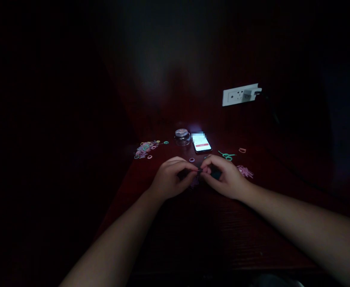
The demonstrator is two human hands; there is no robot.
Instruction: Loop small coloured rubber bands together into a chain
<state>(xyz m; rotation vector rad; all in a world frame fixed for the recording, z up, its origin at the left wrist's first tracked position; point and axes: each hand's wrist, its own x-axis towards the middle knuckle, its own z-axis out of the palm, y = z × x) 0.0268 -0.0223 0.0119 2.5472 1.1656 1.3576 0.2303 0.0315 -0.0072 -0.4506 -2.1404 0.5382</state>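
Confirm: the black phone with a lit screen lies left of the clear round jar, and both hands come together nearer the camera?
No: the black phone lies right of the clear round jar, as the head view shows. The left hand and right hand do come together nearer the camera.

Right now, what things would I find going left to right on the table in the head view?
Pile of colorful rings and bits, lidded clear jar, lit phone, green scissors, pile of pink bits.
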